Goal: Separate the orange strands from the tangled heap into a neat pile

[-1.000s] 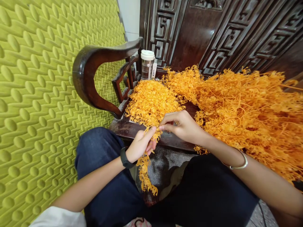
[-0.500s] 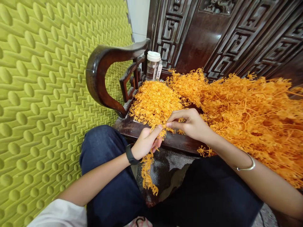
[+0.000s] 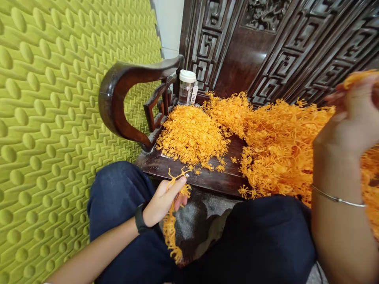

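Note:
My left hand point(image 3: 164, 201), with a dark band at the wrist, is closed on a strand of orange plastic florets point(image 3: 170, 232). The strand hangs below the palm between my knees. A thin branching orange end sticks up past the thumb, beside a small pale spot. My right hand point(image 3: 352, 114), wearing a thin bangle point(image 3: 339, 200), is raised at the far right, fingers curled. An orange plastic piece point(image 3: 359, 77) shows across its fingers, partly cut off by the frame edge. Ahead of the left hand lies a heap of loose orange florets point(image 3: 194, 134).
A larger pile of stemmed orange florets point(image 3: 275, 154) covers the right of the dark wooden seat point(image 3: 204, 179). A lidded clear cup point(image 3: 187, 86) stands by the curved armrest point(image 3: 114, 94). Behind is a carved backrest point(image 3: 233, 59); yellow-green textured padding point(image 3: 59, 138) covers the left side.
My right hand has left the left hand's fingertips and swung up to the far right. My left hand has shifted slightly left and down, keeping the strand; a branching end now shows above its thumb.

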